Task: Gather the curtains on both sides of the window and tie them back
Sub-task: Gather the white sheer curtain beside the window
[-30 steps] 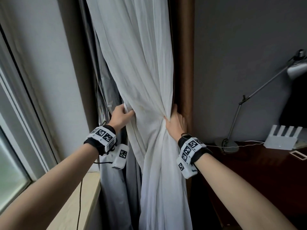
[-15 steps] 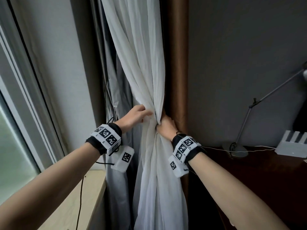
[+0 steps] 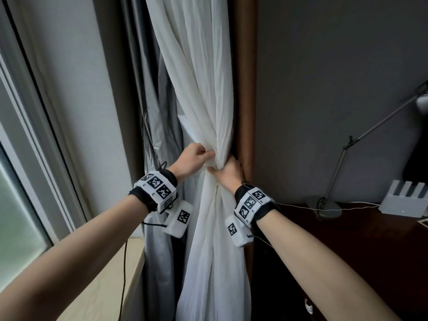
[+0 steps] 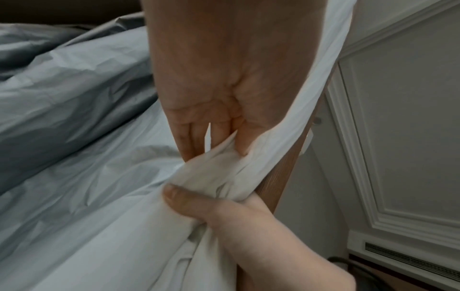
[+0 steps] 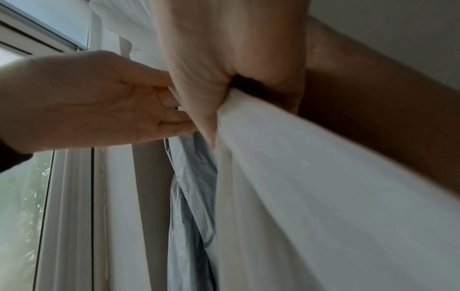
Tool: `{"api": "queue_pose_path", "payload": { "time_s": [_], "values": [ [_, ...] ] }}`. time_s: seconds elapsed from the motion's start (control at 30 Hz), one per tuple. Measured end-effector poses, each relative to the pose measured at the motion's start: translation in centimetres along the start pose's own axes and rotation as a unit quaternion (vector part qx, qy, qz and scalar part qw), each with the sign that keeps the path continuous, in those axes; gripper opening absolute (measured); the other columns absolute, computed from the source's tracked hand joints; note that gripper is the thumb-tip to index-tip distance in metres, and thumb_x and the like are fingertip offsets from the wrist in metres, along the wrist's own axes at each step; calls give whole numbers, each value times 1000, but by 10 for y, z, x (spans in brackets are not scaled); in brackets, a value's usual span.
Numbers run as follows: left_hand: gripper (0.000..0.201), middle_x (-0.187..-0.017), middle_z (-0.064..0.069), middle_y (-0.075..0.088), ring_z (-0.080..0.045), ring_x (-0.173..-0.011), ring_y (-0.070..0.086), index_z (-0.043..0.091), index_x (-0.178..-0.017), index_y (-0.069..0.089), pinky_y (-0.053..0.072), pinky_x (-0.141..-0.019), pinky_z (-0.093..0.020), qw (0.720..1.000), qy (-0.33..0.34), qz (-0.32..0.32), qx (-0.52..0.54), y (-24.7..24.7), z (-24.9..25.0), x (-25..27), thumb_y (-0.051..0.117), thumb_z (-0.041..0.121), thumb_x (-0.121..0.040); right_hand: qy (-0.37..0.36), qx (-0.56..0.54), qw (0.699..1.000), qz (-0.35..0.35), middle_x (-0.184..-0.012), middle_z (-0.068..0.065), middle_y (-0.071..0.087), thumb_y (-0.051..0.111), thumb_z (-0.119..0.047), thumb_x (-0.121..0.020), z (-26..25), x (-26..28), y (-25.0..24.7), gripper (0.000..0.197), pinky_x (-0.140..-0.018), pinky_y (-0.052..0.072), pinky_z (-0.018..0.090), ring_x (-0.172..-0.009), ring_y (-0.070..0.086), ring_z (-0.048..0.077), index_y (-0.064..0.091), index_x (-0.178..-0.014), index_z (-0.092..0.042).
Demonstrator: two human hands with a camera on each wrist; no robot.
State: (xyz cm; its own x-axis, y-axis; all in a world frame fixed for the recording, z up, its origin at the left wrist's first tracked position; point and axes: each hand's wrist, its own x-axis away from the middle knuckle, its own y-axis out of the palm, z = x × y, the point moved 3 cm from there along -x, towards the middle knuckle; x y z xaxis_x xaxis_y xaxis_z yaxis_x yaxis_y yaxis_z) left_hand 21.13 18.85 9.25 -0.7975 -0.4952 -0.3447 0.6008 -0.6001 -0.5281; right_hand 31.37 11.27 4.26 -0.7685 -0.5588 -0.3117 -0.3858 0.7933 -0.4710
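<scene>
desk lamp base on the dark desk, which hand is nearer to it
Right. The right hand grips the bunched white curtain beside the brown post, on the side facing the lamp base. The left hand pinches the same bunch from the window side, farther away.

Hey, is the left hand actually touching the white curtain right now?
Touching. The left wrist view shows the left hand pinching a bunched fold of the white curtain between thumb and fingers; the head view shows it too.
</scene>
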Motion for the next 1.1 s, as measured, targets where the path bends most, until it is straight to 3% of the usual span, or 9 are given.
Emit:
{"api": "queue_pose_path", "payload": {
  "time_s": [0.1,0.2,0.3,0.4,0.47,0.63,0.87,0.97,1.1],
  "values": [
    [22,-109,-15,68,-20,-101,63,-1,-104,65,49,-94,-38,999,9,-29,44,7,0,0,55,5,-85,23,21,999,36,-120,16,64,76,-28,-76,0,-3,-9,53,-93,50,40,-113,60,35,57,-121,-6],
    [43,-114,-7,67,-16,-110,60,7,-108,63,45,-98,-31,997,11,-60,41,4,-12,-1,47,-15,-75,21,49,997,57,-119,18,64,74,-28,-77,-1,-5,-17,49,-90,50,40,-112,59,38,58,-118,-6],
    [46,-119,-12,62,-26,-114,57,6,-116,60,45,-99,-33,992,-59,107,-33,-16,-45,-13,51,-4,-73,27,65,996,63,-117,19,64,70,-26,-79,0,-8,-20,44,-89,50,40,-111,58,39,58,-117,-7],
    [56,-133,-21,43,-36,-122,45,2,-125,45,41,-103,-39,945,-185,255,-89,-33,-66,-18,59,13,-72,33,75,995,61,-118,20,63,69,-23,-79,2,-11,-25,44,-88,48,38,-112,57,40,57,-118,-7],
    [63,-136,-24,34,-39,-126,38,0,-130,34,37,-104,-43,923,-228,286,-116,-39,-67,-24,64,16,-77,32,81,994,65,-118,21,62,68,-22,-79,3,-11,-27,43,-88,47,38,-112,56,41,57,-118,-7],
    [77,-138,-23,39,-38,-127,42,-3,-137,25,38,-104,-45,916,-213,327,-98,-45,-68,-43,68,24,-79,28,85,993,72,-118,22,62,67,-23,-82,7,-12,-31,41,-87,46,41,-111,55,44,56,-118,-7],
    [24,-104,-18,68,-35,-100,63,4,-105,61,52,-88,-42,954,-134,265,-24,-44,-73,-55,57,15,-85,18,98,993,71,-118,24,61,62,-19,-85,10,-18,-38,42,-85,45,40,-110,54,46,52,-124,-8],
    [12,-95,-14,68,-29,-90,66,8,-98,63,55,-85,-44,971,-82,217,54,-36,-66,-49,60,12,-86,11,98,993,61,-119,24,60,61,-20,-86,8,-21,-34,43,-86,44,40,-111,53,46,51,-126,-9],
    [19,-93,-6,64,-10,-76,61,0,-109,60,54,-69,-17,980,-22,161,118,-27,-44,-33,56,1,-90,10,100,994,43,-122,24,58,56,-16,-88,5,-23,-25,44,-90,42,41,-113,51,47,46,-130,-8]
  ]
}}
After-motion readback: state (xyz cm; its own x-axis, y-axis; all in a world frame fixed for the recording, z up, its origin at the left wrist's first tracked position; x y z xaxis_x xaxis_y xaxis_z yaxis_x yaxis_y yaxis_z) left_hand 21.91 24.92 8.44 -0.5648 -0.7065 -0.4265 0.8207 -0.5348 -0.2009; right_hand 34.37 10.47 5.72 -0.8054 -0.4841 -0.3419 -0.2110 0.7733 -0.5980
